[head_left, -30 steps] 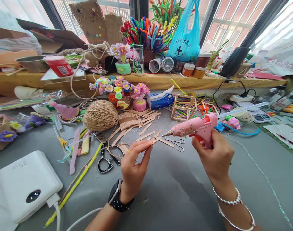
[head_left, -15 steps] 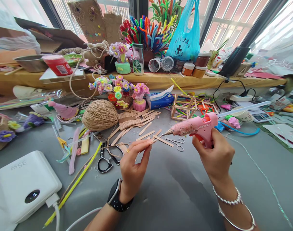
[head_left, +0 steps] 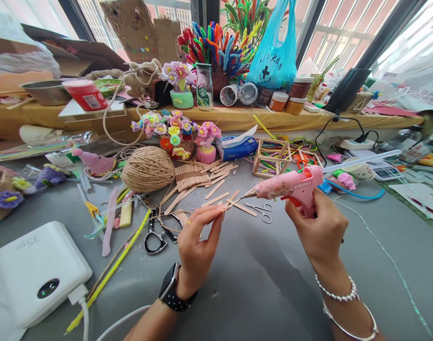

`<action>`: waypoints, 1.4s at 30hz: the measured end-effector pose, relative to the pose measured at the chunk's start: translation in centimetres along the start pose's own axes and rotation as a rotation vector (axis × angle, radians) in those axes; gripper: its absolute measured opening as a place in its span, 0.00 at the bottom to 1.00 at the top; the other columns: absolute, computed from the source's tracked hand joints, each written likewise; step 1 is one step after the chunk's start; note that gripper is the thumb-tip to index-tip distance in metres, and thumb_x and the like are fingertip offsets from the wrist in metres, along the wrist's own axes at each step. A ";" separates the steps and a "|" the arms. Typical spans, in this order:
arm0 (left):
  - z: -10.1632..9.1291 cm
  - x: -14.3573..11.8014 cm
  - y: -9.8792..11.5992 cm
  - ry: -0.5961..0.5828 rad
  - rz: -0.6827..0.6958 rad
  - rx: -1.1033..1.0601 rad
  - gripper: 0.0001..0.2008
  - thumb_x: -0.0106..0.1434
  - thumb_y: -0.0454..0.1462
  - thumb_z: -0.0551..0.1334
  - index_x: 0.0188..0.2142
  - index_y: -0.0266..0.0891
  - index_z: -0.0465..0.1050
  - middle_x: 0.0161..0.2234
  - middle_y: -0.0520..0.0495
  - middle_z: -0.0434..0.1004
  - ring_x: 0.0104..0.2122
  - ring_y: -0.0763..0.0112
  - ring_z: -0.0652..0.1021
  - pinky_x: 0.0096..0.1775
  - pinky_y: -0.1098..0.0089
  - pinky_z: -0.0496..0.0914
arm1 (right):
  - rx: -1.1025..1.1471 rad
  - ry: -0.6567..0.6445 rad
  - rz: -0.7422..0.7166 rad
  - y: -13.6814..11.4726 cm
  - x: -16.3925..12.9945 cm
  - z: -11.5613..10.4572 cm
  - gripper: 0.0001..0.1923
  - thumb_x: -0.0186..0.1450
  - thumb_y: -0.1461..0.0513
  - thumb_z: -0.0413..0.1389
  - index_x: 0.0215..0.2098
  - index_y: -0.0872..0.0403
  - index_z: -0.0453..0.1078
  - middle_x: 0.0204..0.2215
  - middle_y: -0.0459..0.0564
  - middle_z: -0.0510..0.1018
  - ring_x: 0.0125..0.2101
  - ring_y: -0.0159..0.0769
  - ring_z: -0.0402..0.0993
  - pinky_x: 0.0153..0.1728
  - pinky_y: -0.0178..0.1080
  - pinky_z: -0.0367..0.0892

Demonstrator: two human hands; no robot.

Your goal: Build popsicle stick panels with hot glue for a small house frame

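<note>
Here the right hand (head_left: pixel 318 225) is gripping the pink plastic glue gun (head_left: pixel 287 185); the left hand (head_left: pixel 197 239) is pinching a thin wooden stick (head_left: pixel 226 208), best kept steady at the nozzle.

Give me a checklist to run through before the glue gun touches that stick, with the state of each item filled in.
1. Left hand has a firm grip on the wooden stick: ok, pinched between fingertips.
2. Right hand holds the pink glue gun by its handle: ok.
3. Nozzle aimed at the stick's free end: ok, tip sits just right of it, a thin glue string between them.
4. Fingertips away from the nozzle: ok, gap visible.
5. Glue stick loaded in the back of the gun: ok, a clear rod juts out.
6. Gun hot enough: cannot tell.
</note>
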State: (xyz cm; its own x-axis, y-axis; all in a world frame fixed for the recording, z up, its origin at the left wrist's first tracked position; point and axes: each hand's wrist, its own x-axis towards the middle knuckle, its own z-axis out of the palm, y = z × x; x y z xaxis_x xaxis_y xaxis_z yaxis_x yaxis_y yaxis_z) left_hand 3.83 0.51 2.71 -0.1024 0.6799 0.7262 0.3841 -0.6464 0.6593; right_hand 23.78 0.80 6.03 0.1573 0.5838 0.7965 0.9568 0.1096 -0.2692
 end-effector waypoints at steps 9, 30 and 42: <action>0.1 -0.1 -0.1 0.008 -0.005 -0.012 0.11 0.56 0.26 0.59 0.37 0.41 0.69 0.34 0.49 0.74 0.36 0.71 0.75 0.36 0.70 0.72 | -0.004 -0.003 0.012 0.0 0.1 0.1 0.10 0.54 0.59 0.53 0.20 0.52 0.55 0.15 0.39 0.57 0.15 0.27 0.52 0.18 0.32 0.51; 0.1 -0.2 -0.2 0.017 -0.014 -0.031 0.14 0.55 0.24 0.59 0.38 0.41 0.70 0.34 0.51 0.74 0.36 0.73 0.74 0.38 0.70 0.71 | -0.005 0.001 0.015 0.2 0.1 0.2 0.11 0.53 0.60 0.53 0.20 0.53 0.54 0.15 0.38 0.55 0.15 0.26 0.51 0.18 0.31 0.50; 0.0 -0.2 -0.3 0.019 -0.007 -0.018 0.14 0.55 0.24 0.59 0.38 0.41 0.69 0.35 0.51 0.74 0.36 0.74 0.73 0.40 0.71 0.71 | -0.003 0.009 0.018 0.2 0.1 0.3 0.11 0.53 0.60 0.54 0.20 0.53 0.54 0.15 0.38 0.55 0.16 0.26 0.50 0.18 0.31 0.51</action>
State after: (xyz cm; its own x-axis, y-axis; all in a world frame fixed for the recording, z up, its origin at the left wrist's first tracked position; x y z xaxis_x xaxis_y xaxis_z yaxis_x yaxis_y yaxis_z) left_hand 3.79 0.55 2.35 -0.1228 0.6780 0.7247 0.3669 -0.6475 0.6679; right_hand 23.96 1.06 5.86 0.1763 0.5785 0.7964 0.9546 0.0969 -0.2817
